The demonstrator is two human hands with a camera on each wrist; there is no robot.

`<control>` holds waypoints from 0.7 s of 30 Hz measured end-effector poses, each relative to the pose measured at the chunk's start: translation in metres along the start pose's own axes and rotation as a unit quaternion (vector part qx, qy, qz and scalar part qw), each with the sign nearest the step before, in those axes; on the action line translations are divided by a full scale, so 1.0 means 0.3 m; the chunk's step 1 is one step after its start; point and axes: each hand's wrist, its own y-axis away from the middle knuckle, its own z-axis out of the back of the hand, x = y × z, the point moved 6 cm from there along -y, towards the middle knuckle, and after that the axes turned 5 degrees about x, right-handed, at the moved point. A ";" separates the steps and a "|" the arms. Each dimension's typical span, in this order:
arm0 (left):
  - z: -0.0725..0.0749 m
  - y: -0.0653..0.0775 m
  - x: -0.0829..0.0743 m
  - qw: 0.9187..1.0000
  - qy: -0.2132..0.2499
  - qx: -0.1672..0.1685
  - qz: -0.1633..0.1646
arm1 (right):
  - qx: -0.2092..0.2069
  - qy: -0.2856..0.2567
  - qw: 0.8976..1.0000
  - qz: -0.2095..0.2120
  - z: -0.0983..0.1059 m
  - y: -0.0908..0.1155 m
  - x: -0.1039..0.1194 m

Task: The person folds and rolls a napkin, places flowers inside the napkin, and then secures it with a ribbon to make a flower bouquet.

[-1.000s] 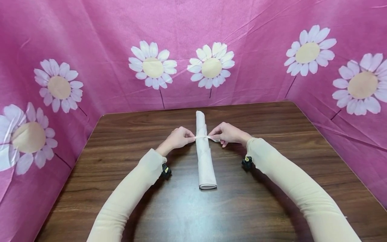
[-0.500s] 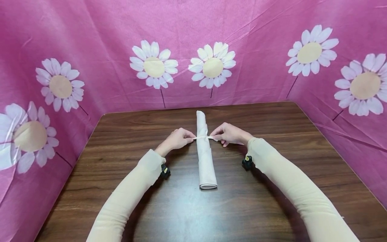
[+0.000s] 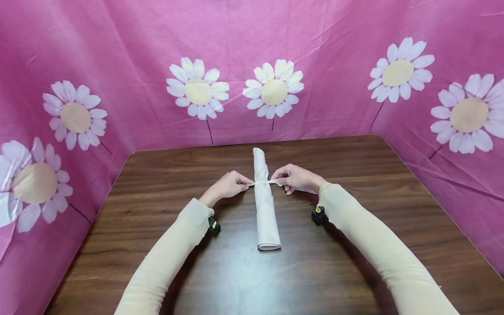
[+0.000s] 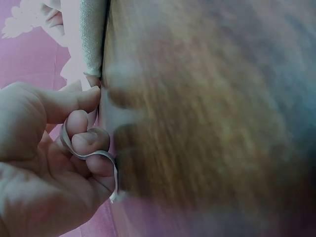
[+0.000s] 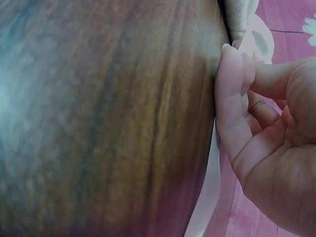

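Note:
A rolled off-white cloth (image 3: 267,218) lies lengthwise on the table, its open end towards me. Across it, a little above mid-length, runs a thin white ribbon (image 3: 261,182). On the left side of the roll, my left hand (image 3: 228,186) pinches the ribbon between thumb and fingers. The ribbon's loose tail (image 4: 90,156) curls over the lower fingers in the left wrist view. My right hand (image 3: 297,178) pinches the ribbon on the other side, close to the cloth. In the right wrist view, a pale ribbon tail (image 5: 210,190) hangs down past the hand. The roll's underside is hidden.
The brown wood-grain table (image 3: 165,253) extends around the roll. A pink curtain (image 3: 236,30) printed with white daisies encloses its back and sides. Small black wrist cameras, such as the right one (image 3: 318,215), sit under the cream sleeves (image 3: 374,238).
Both hands keep their pinch on the ribbon. The left fingertips have drawn slightly away from the roll, and the ribbon spans it. The head view has shifted a little; the roll stays in place.

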 end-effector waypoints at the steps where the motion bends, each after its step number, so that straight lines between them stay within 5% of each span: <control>1: -0.002 0.000 0.000 1.000 0.002 0.001 -0.002 | -0.002 -0.002 1.000 -0.002 -0.001 0.001 -0.001; 13: -0.003 0.002 0.004 1.000 0.022 0.001 -0.012 | -0.003 -0.029 0.999 -0.017 -0.006 0.000 -0.002; 21: -0.001 -0.018 0.024 0.999 0.052 0.012 0.009 | -0.010 -0.044 0.999 -0.025 -0.005 -0.004 -0.007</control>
